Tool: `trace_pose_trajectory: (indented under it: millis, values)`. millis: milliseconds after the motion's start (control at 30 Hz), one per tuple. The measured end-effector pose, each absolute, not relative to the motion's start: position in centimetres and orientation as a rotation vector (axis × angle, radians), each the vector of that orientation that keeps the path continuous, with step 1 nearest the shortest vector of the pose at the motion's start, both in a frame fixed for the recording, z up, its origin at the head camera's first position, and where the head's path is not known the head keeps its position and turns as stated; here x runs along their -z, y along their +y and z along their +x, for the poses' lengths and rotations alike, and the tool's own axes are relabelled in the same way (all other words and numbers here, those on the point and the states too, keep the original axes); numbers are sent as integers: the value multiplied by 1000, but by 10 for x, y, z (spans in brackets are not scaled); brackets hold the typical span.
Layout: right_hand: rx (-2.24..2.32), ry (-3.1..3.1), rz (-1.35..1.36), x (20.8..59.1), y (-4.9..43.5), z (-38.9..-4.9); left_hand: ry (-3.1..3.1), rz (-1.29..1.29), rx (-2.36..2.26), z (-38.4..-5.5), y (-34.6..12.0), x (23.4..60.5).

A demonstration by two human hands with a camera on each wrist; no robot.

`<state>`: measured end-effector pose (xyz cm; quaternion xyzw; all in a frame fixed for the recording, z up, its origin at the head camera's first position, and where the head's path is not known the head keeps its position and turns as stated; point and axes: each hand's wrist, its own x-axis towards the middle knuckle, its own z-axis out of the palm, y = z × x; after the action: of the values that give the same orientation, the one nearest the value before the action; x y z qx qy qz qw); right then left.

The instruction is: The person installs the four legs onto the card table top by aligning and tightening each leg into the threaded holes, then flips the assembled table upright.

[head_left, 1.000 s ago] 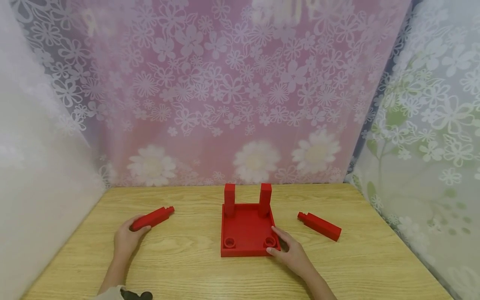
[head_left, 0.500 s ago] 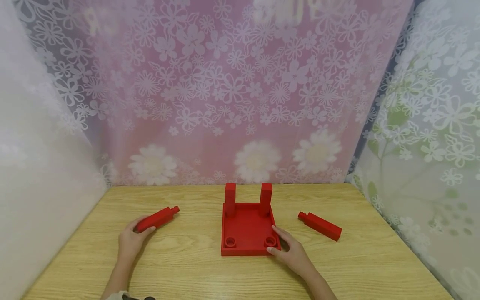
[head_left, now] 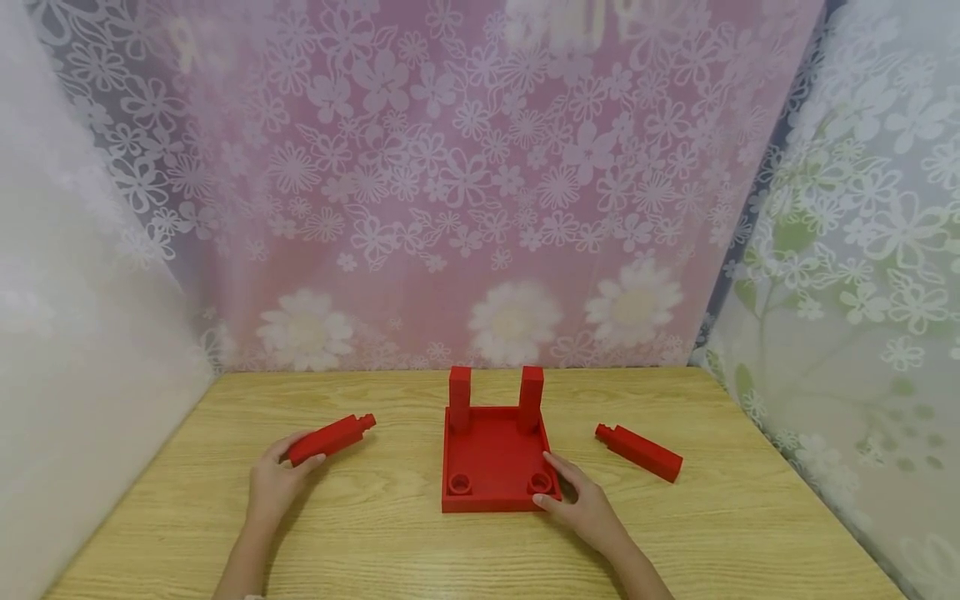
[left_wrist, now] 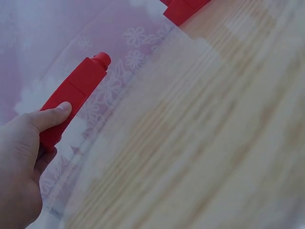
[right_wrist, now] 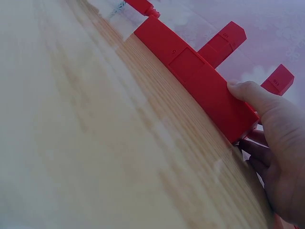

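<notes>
My left hand grips one end of a red square table leg, thumb along its near side. In the left wrist view, that leg's round, notched tip points away from the hand. A small red tabletop lies upside down at the middle, with raised edges. Two legs stand upright in its far corners, and round sockets show in its near corners. My right hand holds the near right corner, thumb on the front edge and fingers along the right side.
Another red table leg lies on the wooden table to the right, its tip turned toward the tabletop. A pink flowered curtain hangs at the table's far edge, with pale sheets at either side.
My left hand has moved right with the table leg, nearer to the tabletop. The right hand, the tabletop and the leg on the right have stayed in place.
</notes>
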<state>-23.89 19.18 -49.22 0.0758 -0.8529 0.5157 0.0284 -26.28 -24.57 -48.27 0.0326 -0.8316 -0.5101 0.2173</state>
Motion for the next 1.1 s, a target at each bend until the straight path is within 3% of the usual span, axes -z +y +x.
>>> trace_pose_trajectory:
  millis: [1100]
  values:
    - [-1679,-2587,235,491,191,-238,-2324,-49,1457,-257,-207,449]
